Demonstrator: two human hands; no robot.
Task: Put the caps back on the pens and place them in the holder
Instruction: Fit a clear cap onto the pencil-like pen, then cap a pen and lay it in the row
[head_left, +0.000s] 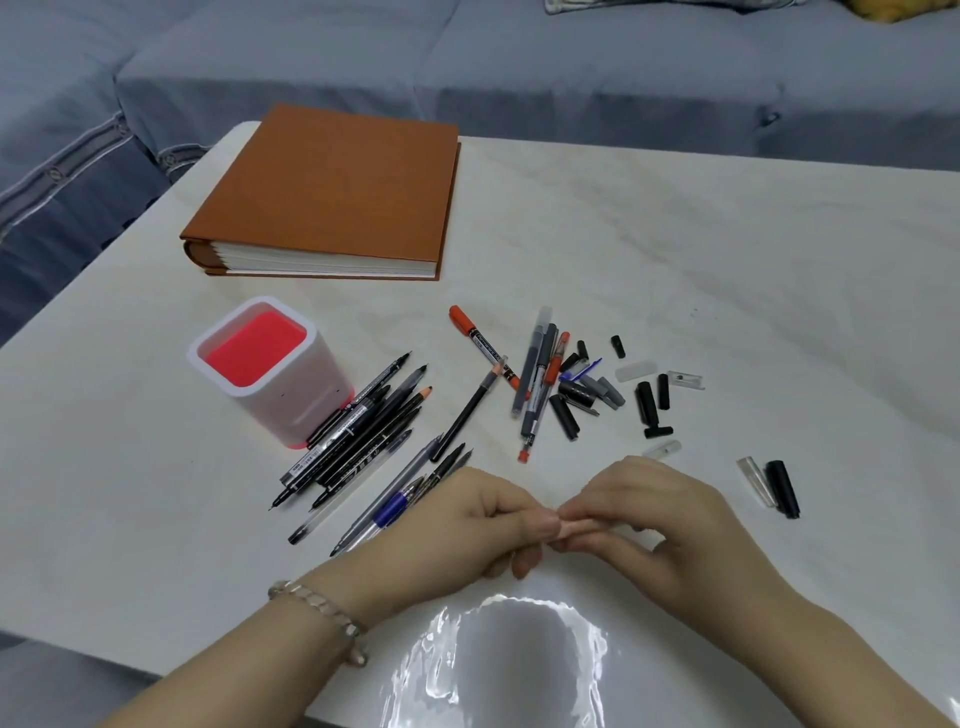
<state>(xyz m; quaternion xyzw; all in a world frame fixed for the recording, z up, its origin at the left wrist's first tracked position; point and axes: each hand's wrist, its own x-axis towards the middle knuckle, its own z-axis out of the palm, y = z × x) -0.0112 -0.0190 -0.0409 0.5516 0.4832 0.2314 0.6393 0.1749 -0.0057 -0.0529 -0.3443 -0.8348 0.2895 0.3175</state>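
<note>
My left hand (483, 525) and my right hand (660, 514) meet near the table's front, fingertips pinched together on a slim pale pen piece (576, 527) that is mostly hidden. The white holder (291, 400) with a red inside stands at the left and shows no pens. A pile of uncapped black pens (363, 436) lies beside it. A blue-grip pen (389, 506) runs under my left hand. An orange marker (483, 345) and grey pens (537, 374) lie in the middle. Loose black caps (647, 402) and a clear cap (636, 370) are scattered to the right.
A thick brown album (332, 187) lies at the back left of the white table (727, 270). One black cap (784, 488) and one clear cap (756, 480) lie apart at the right. A blue sofa (571, 67) runs behind the table.
</note>
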